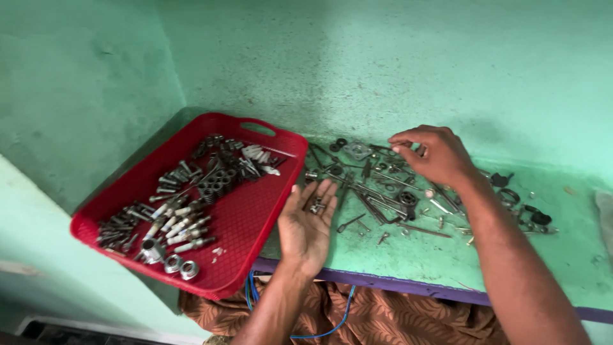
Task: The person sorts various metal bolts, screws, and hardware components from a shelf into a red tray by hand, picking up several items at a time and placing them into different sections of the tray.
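My left hand lies palm up over the front edge of the green shelf, fingers apart, with a few small metal parts resting on the fingers. Just to its left is a red plastic tray holding sorted bolts, springs and nuts. My right hand reaches over a scattered pile of loose screws, rods and washers on the shelf, its fingertips pinched together at the pile. Whether it grips a piece is unclear.
The green shelf has a purple front edge and green walls behind and left. Black rings and clips lie at the right. Brown patterned cloth and a blue wire hang below the edge.
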